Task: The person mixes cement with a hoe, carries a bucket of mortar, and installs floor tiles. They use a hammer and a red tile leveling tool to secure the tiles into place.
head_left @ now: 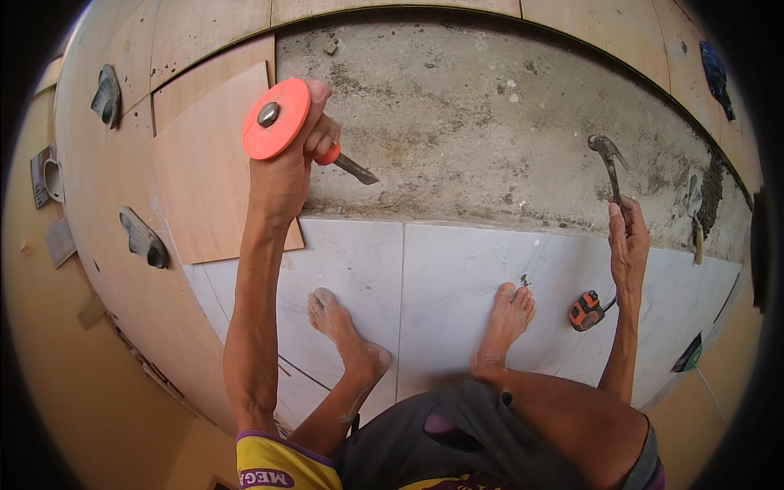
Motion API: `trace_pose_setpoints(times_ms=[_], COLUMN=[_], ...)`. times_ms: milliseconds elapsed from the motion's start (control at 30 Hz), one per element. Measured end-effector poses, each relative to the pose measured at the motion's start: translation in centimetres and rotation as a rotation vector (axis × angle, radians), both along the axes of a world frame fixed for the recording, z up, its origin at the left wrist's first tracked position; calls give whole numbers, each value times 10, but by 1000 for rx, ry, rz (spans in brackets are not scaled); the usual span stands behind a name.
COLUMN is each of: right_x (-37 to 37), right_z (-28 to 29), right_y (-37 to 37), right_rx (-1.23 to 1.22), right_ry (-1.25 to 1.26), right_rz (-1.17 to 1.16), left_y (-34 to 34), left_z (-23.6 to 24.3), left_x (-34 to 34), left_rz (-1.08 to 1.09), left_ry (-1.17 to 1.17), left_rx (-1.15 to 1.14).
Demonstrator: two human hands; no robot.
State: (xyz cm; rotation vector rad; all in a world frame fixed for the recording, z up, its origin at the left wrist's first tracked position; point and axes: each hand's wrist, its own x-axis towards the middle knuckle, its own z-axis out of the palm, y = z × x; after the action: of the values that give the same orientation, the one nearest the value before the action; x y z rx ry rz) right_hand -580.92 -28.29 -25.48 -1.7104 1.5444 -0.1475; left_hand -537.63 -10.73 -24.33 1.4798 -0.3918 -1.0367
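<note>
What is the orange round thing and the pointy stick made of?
The orange round guard looks like matte plastic or rubber: bright, even colour. The chisel through it, gripped by the left hand, looks like dark steel, as its grey, dull blade suggests.

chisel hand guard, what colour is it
Bright orange-red, a round guard with a grey metal head at its centre, on the chisel in the left hand. Head view shows it best.

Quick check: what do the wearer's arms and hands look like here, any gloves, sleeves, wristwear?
Both hands are bare: no gloves on the left hand or the right hand. Both forearms are uncovered, with no watch or band visible at either wrist. The left arm ends at a short yellow sleeve with a purple hem and purple lettering. Pale dust smears show along the arms.
</note>
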Motion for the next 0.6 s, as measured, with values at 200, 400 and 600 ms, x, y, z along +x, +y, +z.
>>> trace_pose_setpoints(times_ms=[200, 400, 600], right_x=[21, 19, -10], right_z=[-3, 29, 63], right_y=[-6, -12, -19], right_rx=[148, 155, 46], right_ry=[-105, -80, 25], right_rz=[-92, -81, -14], left_y=[-51, -80, -116], left_z=[-26, -47, -15], left_x=[-45, -113, -161], left_rz=[-71, -337, -498], left_ry=[128, 174, 150], left_rx=[-37, -16, 316])
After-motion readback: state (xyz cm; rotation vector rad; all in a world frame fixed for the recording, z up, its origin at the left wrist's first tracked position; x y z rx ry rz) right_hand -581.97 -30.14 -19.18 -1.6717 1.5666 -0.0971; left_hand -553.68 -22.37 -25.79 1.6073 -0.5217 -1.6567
